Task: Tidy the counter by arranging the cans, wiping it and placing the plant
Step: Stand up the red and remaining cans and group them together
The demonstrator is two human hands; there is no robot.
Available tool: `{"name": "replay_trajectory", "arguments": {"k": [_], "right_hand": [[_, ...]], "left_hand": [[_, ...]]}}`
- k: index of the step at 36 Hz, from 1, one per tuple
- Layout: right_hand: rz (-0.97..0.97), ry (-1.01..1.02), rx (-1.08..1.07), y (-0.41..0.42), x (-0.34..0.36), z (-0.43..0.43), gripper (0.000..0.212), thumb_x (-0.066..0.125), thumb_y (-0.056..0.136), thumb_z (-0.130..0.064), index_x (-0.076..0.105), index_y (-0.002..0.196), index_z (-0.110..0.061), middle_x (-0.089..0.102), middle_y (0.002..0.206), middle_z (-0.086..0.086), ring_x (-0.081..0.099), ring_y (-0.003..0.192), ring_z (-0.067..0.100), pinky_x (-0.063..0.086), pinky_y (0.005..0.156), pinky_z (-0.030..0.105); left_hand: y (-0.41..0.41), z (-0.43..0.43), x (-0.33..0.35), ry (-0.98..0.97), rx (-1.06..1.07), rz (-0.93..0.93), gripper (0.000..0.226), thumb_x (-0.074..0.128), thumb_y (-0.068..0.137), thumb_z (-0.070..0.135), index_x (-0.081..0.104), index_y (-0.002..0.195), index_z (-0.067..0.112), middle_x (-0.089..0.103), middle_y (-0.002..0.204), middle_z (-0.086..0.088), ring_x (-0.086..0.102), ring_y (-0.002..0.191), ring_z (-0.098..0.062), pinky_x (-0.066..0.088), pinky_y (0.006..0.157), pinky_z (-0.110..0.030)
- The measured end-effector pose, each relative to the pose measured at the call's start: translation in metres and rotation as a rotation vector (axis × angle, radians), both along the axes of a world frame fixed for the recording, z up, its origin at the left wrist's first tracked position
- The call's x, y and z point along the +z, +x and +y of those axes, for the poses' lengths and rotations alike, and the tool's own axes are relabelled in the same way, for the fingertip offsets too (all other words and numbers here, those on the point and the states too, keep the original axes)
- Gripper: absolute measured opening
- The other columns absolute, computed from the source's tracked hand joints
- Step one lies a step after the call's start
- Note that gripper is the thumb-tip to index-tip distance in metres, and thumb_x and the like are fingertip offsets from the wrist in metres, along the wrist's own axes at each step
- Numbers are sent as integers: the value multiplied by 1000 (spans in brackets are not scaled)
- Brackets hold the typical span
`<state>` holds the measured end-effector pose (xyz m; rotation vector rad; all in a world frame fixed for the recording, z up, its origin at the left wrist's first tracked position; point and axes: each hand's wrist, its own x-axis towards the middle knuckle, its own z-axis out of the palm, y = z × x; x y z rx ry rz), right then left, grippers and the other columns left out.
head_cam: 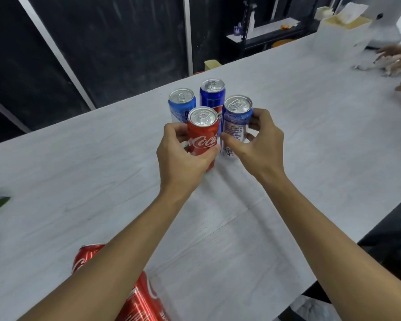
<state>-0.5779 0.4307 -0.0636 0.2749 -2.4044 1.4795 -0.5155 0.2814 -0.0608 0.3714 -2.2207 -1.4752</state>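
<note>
2 cans: your left hand [183, 155] is gripping the red can [203, 135], right hand [258, 141] wrapping the blue-white can [234, 125] (slide both snug, upright).

The left hand [181, 156] grips a red can [203, 133], the right hand [257, 144] a white-and-blue can [235, 122] beside it, with a light blue can [182, 104] and a dark blue can [212, 97] just beyond both hands.
</note>
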Motion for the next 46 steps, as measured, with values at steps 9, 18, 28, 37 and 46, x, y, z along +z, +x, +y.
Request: {"name": "replay_trajectory", "arguments": {"k": [9,18,28,37,46], "right_hand": [[-1,-1,7,-10,-10,2,73,91,73,-32,54,133,-11,67,127,1,62,108,7,50,81,4],[-7,20,25,-11,-14,1,74,89,76,-32,52,136,-11,65,128,-1,60,109,2,50,85,5],[-135,191,65,1,-9,5,77,81,81,-46,48,145,-18,61,140,-2,56,122,7,43,94,13],[-298,428,51,43,8,19,76,69,90,-53,45,150,-14,49,154,3,47,138,20,38,99,25],[-300,662,128,107,37,10,79,59,90,-65,45,151,-18,45,157,2,44,142,22,39,112,39]], "left_hand": [[-7,3,-12,11,24,0,68,90,71,37,44,122,33,59,127,12,60,107,-6,42,69,5],[-11,-1,-15,24,24,-6,71,90,73,38,46,128,28,57,129,12,60,110,-6,43,71,4],[5,-6,-20,-27,9,-139,78,87,72,48,48,136,23,60,134,7,59,110,-3,40,74,5],[37,-27,6,-250,-70,-437,78,73,82,60,48,146,24,50,153,0,50,137,-20,45,104,-37],[99,-57,43,-436,-228,-546,66,68,89,55,52,146,27,50,153,2,48,138,-21,44,109,-37]]}}
